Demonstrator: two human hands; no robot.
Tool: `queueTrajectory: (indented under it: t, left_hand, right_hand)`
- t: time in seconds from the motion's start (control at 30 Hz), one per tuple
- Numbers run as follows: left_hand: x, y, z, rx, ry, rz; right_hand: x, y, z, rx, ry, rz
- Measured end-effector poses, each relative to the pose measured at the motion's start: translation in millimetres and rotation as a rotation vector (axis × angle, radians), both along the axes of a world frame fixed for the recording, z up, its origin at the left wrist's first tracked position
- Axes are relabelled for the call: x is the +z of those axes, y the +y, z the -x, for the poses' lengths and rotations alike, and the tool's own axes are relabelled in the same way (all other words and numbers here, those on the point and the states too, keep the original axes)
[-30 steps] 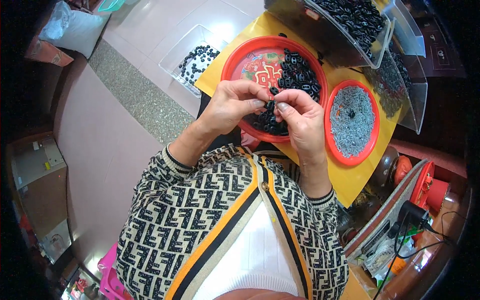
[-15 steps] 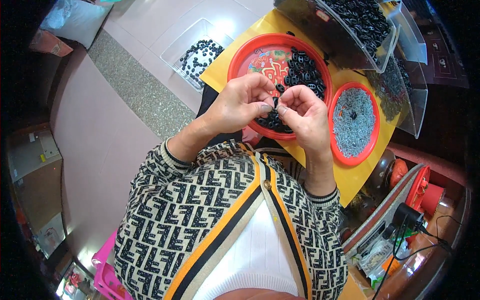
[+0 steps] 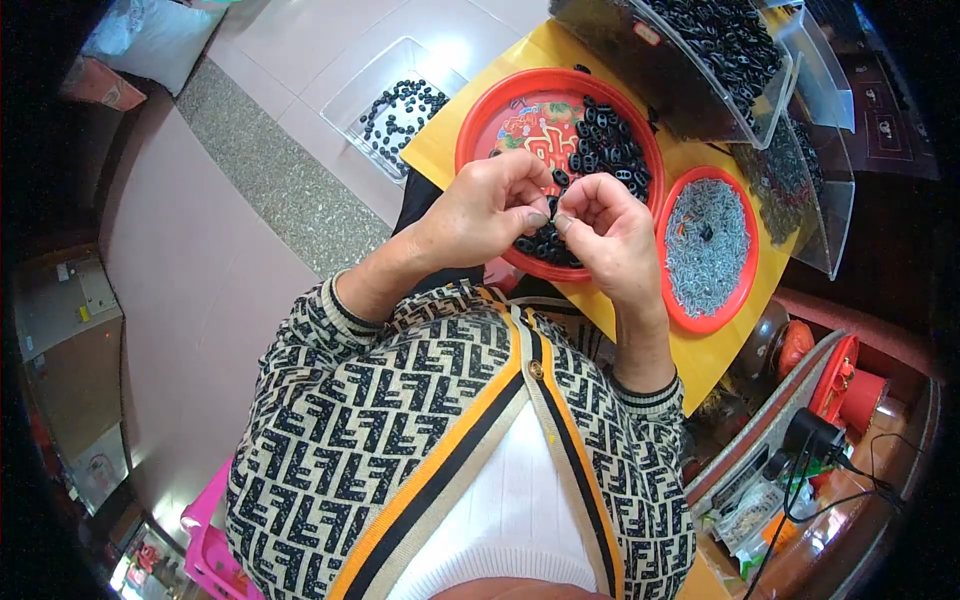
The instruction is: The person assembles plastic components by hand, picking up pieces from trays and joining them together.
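Observation:
Over the red round tray (image 3: 479, 112), my left hand (image 3: 492, 208) and my right hand (image 3: 612, 236) come together with their fingertips pinched. A small black plastic piece (image 3: 552, 204) shows at the left fingertips. What the right thumb and finger pinch is too small to make out. Black oval pieces with two holes (image 3: 607, 140) lie heaped on the tray's right side, and more sit below my fingers. Right of my right hand stands a red oval tray (image 3: 664, 235) full of small silvery metal springs (image 3: 708, 245), with a dark piece among them.
Yellow board (image 3: 690, 375) lies under both trays. At the back right, clear bins (image 3: 640, 85) hold many black parts (image 3: 725, 45). A clear box (image 3: 345, 115) with small black pieces stands on the floor at left. Cables and a black adapter (image 3: 812, 435) lie at lower right.
Both hands stay almost in place over the round tray. The fingertips have shifted slightly against each other, and less of the black piece between them shows.

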State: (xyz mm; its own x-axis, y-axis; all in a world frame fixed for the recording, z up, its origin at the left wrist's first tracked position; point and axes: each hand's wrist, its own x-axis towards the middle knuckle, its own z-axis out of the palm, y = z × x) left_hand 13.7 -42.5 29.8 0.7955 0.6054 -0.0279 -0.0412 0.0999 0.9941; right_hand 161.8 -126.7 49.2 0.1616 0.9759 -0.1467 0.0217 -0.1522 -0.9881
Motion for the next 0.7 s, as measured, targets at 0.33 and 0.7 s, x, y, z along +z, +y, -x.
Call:
queueTrajectory:
  t: [0.33, 0.7]
  left_hand:
    - [-13.1, -8.1, -2.9, 0.139, -0.042, 0.027]
    - [-13.2, -6.1, -6.6, 0.177, -0.157, 0.290]
  right_hand:
    - [2.1, -2.6, 4.9, 0.039, -0.378, -0.091]
    - [-9.2, -3.9, 8.1, -0.165, 0.168, -0.084]
